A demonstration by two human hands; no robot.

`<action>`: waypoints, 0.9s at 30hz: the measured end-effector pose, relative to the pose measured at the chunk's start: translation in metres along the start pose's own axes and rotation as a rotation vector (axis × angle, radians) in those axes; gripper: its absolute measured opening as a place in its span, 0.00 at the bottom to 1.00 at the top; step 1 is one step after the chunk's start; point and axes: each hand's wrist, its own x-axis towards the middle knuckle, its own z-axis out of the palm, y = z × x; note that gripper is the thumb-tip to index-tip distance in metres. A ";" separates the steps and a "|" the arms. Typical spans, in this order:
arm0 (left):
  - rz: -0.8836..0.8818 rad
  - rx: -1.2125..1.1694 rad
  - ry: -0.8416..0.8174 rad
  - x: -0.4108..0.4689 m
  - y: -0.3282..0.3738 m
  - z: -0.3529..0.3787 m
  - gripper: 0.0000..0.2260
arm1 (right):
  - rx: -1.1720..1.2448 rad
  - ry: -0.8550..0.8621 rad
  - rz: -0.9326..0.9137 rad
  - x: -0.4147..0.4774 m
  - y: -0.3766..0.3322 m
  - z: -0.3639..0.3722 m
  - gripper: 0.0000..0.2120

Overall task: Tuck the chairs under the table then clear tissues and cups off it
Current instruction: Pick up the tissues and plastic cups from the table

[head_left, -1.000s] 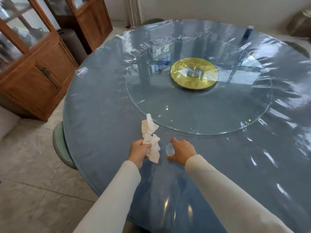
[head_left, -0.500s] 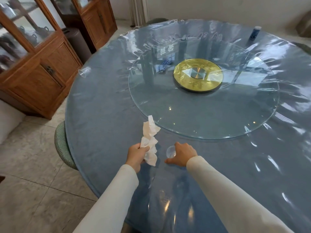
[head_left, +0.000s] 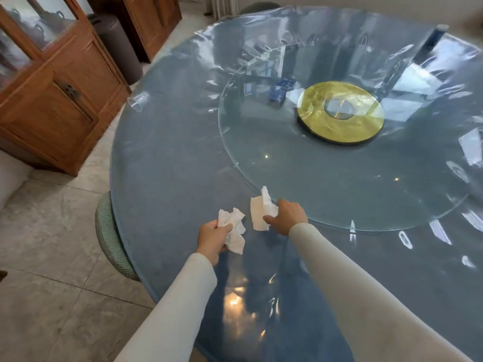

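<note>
My left hand [head_left: 213, 237] is closed on a crumpled white tissue [head_left: 234, 231] just above the blue round table [head_left: 167, 163], near its front edge. Close beside it, my right hand [head_left: 286, 216] pinches a second piece of white tissue [head_left: 260, 214] at the rim of the glass turntable [head_left: 326, 194]. I cannot make out a cup in the right hand. A clear plastic cup [head_left: 136, 100] lies on its side at the table's far left edge. A green woven chair [head_left: 109, 236] is tucked under the left side.
The turntable has a gold hub [head_left: 339, 113] and a small blue box [head_left: 281, 91] on it. A dark blue bottle [head_left: 433, 37] stands at the far right. Wooden cabinets [head_left: 52, 100] line the left wall beyond a strip of tiled floor [head_left: 52, 257].
The right hand, which was closed on a small clear cup, now grips a piece of white tissue. The left hand's tissue is shorter and more bunched. The view has shifted left.
</note>
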 end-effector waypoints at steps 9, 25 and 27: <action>-0.060 -0.049 -0.069 0.045 0.024 -0.026 0.06 | 0.097 0.029 0.144 0.027 -0.032 0.024 0.15; -0.047 -0.115 -0.166 0.004 0.040 0.048 0.11 | 0.524 0.183 -0.137 -0.036 -0.039 -0.006 0.04; -0.086 -0.151 -0.241 -0.012 0.039 0.063 0.12 | 0.510 0.181 -0.161 -0.048 -0.027 -0.012 0.03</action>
